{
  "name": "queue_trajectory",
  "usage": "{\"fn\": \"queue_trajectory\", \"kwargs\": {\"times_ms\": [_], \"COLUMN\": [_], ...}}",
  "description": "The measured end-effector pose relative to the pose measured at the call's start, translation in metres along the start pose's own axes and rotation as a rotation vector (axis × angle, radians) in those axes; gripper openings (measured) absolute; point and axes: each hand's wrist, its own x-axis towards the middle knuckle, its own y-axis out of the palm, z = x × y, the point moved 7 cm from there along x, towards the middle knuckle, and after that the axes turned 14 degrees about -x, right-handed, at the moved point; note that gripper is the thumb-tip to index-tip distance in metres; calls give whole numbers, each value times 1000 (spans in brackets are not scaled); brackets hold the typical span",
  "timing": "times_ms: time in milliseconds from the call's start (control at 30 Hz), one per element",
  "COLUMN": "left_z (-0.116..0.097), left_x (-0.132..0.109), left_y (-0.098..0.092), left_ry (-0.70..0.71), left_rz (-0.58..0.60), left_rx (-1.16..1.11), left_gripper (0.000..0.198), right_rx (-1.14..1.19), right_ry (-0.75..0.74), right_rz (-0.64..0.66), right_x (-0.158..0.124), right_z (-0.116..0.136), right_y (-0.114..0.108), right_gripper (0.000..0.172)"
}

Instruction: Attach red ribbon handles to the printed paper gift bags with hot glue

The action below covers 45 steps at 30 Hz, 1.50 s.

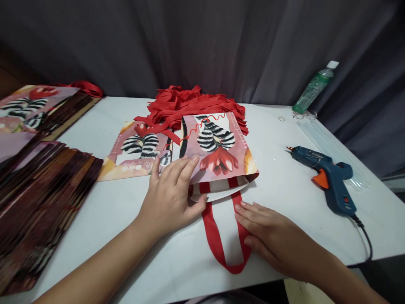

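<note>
A printed paper bag (218, 147) with a zebra-striped and red flower picture lies flat on the white table (284, 185), its mouth toward me. A red ribbon handle (218, 245) loops out of the mouth. My left hand (171, 196) lies flat and open on the bag's near left corner, thumb at the mouth. My right hand (268, 238) rests open on the table with its fingers laid over the right strand of the red handle. A second flat bag (136, 154) lies just left of the first.
A heap of red ribbon strips (193, 105) sits behind the bags. Stacks of flat bags (38, 190) fill the left side. A blue hot glue gun (329, 177) with its cord lies at the right, clear glue sticks (329, 143) and a green bottle (314, 88) beyond it.
</note>
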Motion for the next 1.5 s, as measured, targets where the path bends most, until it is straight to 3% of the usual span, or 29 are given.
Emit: {"fn": "queue_trajectory", "kwargs": {"times_ms": [567,700,833,933,1067,1200,1367,1500], "left_z": [-1,-1,-3,-2,-4,-18,-26,-28], "left_x": [0,-1,-1,0,-2,-16,-38,-45], "left_y": [1,1,1,2,0,-3,-4,3], "left_ry": [30,26,22,47,200,347,145,12], "left_rz": [-4,-7,0,-14,-9,126,205,202], "left_rx": [-11,1,-11,-46,-86,3,90,65], "left_gripper": [80,78,78,77,51,28,54,56], "right_rx": [1,-117,-281,-355,-333,-317,-311,-303], "right_ry": [-35,-47,57,83,98,113,101,97], "right_rz": [-52,-164,-367,-438,-406,-381,-385,-396], "right_x": [-6,-3,6,12,16,15,15,16], "right_z": [1,0,-6,-9,-13,-12,-9,-8], "right_y": [-4,-13,-27,-31,-29,-28,-28,-28], "right_gripper": [42,41,39,35,33,36,36,36]}}
